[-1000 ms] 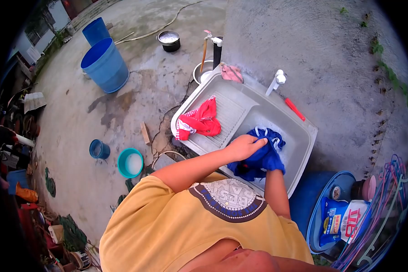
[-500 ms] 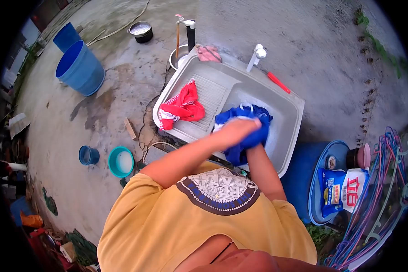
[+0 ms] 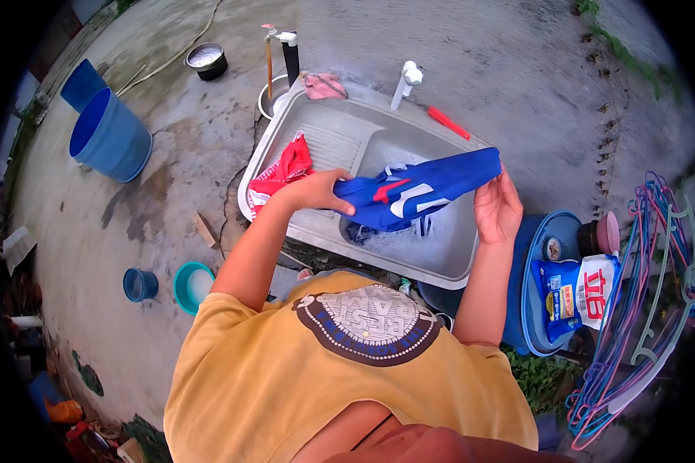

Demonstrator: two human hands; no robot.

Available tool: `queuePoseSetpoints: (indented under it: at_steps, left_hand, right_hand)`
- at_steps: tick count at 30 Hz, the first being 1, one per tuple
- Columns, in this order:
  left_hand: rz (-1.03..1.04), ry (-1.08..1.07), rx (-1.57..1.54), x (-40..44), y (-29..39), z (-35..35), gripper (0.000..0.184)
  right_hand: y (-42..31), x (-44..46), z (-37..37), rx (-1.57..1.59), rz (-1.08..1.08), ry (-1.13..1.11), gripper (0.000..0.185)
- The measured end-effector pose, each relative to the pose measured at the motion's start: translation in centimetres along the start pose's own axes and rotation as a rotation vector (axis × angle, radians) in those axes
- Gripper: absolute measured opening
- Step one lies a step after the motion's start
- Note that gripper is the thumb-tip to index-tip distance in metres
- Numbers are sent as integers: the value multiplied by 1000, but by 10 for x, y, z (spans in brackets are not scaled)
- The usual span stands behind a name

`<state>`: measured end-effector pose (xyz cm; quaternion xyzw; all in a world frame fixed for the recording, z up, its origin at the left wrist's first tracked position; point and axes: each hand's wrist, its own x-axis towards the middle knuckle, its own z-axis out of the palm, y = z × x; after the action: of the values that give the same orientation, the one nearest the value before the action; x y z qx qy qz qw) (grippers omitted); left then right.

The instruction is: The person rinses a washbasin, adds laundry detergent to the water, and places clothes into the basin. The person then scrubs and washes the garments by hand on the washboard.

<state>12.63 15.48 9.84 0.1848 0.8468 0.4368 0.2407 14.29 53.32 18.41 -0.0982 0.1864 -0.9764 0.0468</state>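
Observation:
A blue garment (image 3: 455, 174) with white and red print is stretched between my two hands above the basin of the grey sink (image 3: 286, 231). My left hand (image 3: 322, 193) is closed on its bunched left end. At its upper right end, my right hand (image 3: 498, 207) grips the edge between thumb and fingers. The garment's lower part hangs toward whitish, sudsy water in the basin. A red garment (image 3: 292, 166) with white lettering lies crumpled on the ribbed drainboard, just beyond my left hand.
A pink cloth (image 3: 324, 86) and red-handled tool (image 3: 448, 122) lie on the sink's back rim near a white tap (image 3: 406, 83). At right, a blue barrel (image 3: 529, 309) bears a detergent bag (image 3: 575, 293); hangers (image 3: 656, 270) hang beside it. Buckets (image 3: 112, 135) stand left.
The blue garment was bunched low in the basin under both hands. Now it is lifted and spread sideways, with my hands moved apart. The view has shifted slightly.

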Motion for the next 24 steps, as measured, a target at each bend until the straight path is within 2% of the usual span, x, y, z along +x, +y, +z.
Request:
queuePoseSetpoints:
  at_steps: [3, 4, 5, 7, 8, 10, 12, 15, 16, 19, 20, 23, 24]
  left_hand:
    - [-26, 156, 254, 11, -28, 16, 56]
    - [-70, 386, 360, 22, -58, 29, 43]
    - [-80, 525, 331, 25, -74, 35, 38]
    - [-97, 799, 269, 21, -72, 36, 31]
    - [-219, 848, 325, 20, -70, 41, 19]
    - [-362, 738, -460, 30, -80, 39, 22]
    - [-459, 534, -1265, 38, -88, 43, 35]
    - [-338, 344, -1627, 24, -25, 38, 41]
    - [-227, 208, -1642, 24, -16, 36, 40]
    - [-209, 24, -1625, 26, 20, 31, 40]
    - [-169, -62, -1601, 24, 34, 30, 39]
    - [-66, -66, -1342, 36, 43, 45, 36]
    - [-66, -134, -1337, 47, 33, 53, 43]
  right_hand:
    - [-13, 2, 12, 261, -54, 3, 34]
    - [-19, 3, 13, 312, -95, -10, 34]
    - [-24, 4, 15, 364, -136, -24, 35]
    - [-31, 3, 21, 343, -157, -47, 37]
    - [-34, 2, 23, 349, -158, -53, 38]
    - [-40, 1, 23, 325, -191, -41, 38]
    - [-50, 6, 21, 267, -257, -8, 36]
    - [-57, 25, -26, -99, -382, -30, 32]
    - [-62, 28, -56, -338, -373, 49, 28]
    - [-48, 19, -95, -1923, 68, 526, 26]
    - [-37, 14, -108, -1870, 77, 418, 24]
    - [27, -22, -130, -1686, 97, 133, 23]
    - [55, -32, -122, -1447, 207, 19, 22]
